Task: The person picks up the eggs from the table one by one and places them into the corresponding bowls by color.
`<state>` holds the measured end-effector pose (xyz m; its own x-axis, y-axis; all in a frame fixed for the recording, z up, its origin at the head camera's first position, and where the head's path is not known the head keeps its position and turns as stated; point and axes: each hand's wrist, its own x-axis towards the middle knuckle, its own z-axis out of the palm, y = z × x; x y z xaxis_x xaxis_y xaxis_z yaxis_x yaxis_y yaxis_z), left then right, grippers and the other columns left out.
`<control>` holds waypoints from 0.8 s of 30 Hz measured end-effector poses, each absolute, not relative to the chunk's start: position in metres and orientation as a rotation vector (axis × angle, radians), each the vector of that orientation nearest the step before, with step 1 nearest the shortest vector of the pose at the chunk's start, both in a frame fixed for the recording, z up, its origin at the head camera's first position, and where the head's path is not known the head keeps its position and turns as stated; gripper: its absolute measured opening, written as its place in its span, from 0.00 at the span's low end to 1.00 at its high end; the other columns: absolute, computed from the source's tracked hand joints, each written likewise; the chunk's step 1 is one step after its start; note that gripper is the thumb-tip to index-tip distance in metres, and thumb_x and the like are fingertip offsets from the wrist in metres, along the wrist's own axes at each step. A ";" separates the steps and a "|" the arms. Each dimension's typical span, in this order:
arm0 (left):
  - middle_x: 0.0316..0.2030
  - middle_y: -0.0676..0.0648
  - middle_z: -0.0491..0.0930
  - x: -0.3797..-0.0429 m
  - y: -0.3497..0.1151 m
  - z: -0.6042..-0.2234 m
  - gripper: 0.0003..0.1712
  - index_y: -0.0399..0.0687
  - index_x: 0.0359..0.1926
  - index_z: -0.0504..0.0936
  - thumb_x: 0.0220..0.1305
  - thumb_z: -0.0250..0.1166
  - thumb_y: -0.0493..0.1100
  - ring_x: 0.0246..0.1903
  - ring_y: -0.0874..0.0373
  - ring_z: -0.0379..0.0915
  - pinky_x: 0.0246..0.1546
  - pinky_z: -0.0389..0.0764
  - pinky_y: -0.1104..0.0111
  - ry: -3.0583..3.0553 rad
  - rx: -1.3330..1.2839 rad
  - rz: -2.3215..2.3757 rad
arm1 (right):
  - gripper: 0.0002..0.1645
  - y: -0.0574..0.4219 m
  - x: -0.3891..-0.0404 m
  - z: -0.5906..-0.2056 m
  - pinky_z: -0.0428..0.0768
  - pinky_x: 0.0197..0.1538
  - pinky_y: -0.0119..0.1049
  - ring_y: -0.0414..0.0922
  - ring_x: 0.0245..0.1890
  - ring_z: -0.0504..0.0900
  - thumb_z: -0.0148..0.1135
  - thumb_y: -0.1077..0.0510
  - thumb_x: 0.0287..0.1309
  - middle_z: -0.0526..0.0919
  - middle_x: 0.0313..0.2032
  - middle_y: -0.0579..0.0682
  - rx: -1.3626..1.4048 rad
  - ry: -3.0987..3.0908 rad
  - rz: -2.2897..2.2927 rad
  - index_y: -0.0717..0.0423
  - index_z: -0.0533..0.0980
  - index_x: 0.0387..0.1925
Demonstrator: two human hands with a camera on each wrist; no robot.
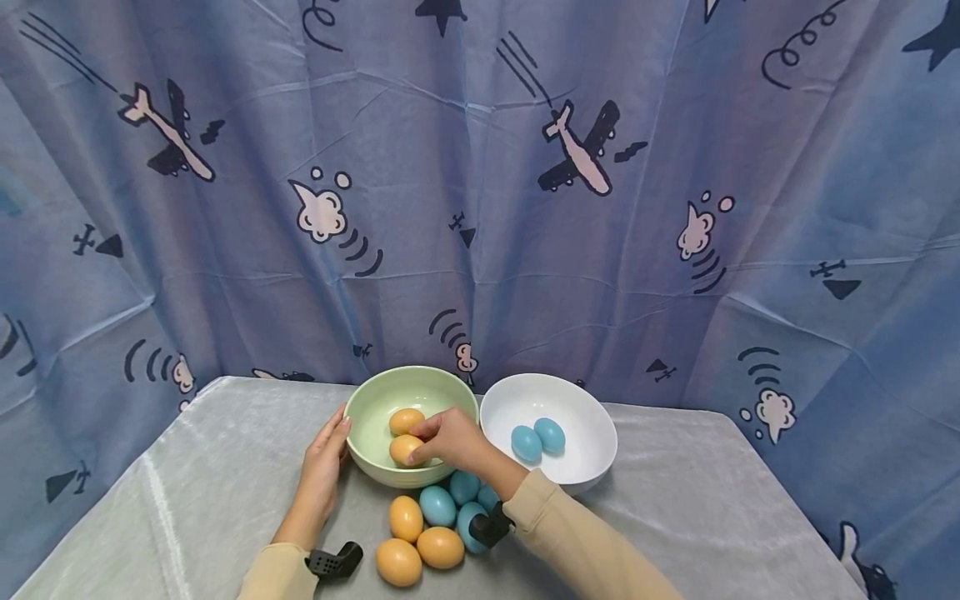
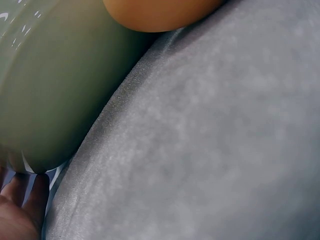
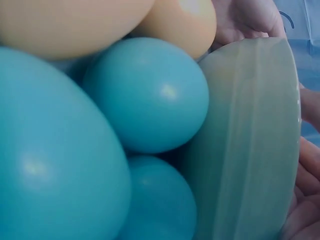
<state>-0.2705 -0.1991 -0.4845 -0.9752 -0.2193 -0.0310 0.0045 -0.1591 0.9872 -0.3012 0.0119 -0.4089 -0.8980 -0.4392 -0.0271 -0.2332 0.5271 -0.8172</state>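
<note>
A green bowl (image 1: 367, 417) stands on the table with two yellow-orange eggs inside. My right hand (image 1: 453, 442) reaches over its right rim, thumb and fingers pinching the nearer egg (image 1: 402, 448). Just behind it lies the other orange egg (image 1: 405, 419). At the bowl's left side my left hand (image 1: 322, 467) rests against the outer wall, fingers extended; the left wrist view shows fingertips (image 2: 37, 192) at the bowl's wall. In front of the bowl, three orange eggs (image 1: 441, 547) and several blue eggs (image 1: 438, 506) lie in a cluster, the blue ones partly hidden by my right arm.
A white bowl (image 1: 585, 425) stands right of the green one and holds two blue eggs (image 1: 550, 435). Grey cloth covers the table (image 1: 202, 492). Behind its back edge hangs a blue patterned curtain (image 1: 420, 217). My right forearm crosses in front of the white bowl.
</note>
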 end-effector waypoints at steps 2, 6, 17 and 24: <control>0.78 0.47 0.50 -0.271 -0.199 -0.485 0.36 0.48 0.78 0.53 0.77 0.49 0.56 0.77 0.50 0.49 0.77 0.54 0.54 -1.932 0.250 -2.272 | 0.21 0.011 -0.301 -0.408 0.85 0.48 0.34 0.42 0.43 0.86 0.81 0.61 0.42 0.90 0.39 0.55 -0.570 2.553 -1.286 0.63 0.87 0.41; 0.78 0.47 0.50 -0.271 -0.199 -0.485 0.36 0.48 0.78 0.53 0.78 0.49 0.56 0.76 0.50 0.49 0.77 0.54 0.55 -1.931 0.248 -2.272 | 0.21 0.009 -0.300 -0.407 0.85 0.49 0.36 0.44 0.44 0.86 0.82 0.61 0.41 0.90 0.39 0.55 -0.562 2.591 -1.225 0.63 0.87 0.41; 0.78 0.47 0.50 -0.270 -0.200 -0.485 0.36 0.48 0.78 0.53 0.78 0.49 0.56 0.77 0.50 0.47 0.77 0.53 0.54 -1.940 0.255 -2.267 | 0.21 0.006 -0.301 -0.406 0.83 0.53 0.39 0.45 0.45 0.84 0.82 0.59 0.40 0.90 0.40 0.54 -0.566 2.664 -1.095 0.64 0.87 0.39; 0.78 0.48 0.50 -0.270 -0.200 -0.484 0.36 0.49 0.78 0.53 0.78 0.49 0.56 0.77 0.50 0.48 0.77 0.53 0.54 -1.936 0.250 -2.269 | 0.21 0.005 -0.302 -0.406 0.83 0.48 0.34 0.41 0.40 0.84 0.82 0.59 0.40 0.90 0.38 0.52 -0.565 2.692 -1.037 0.63 0.87 0.39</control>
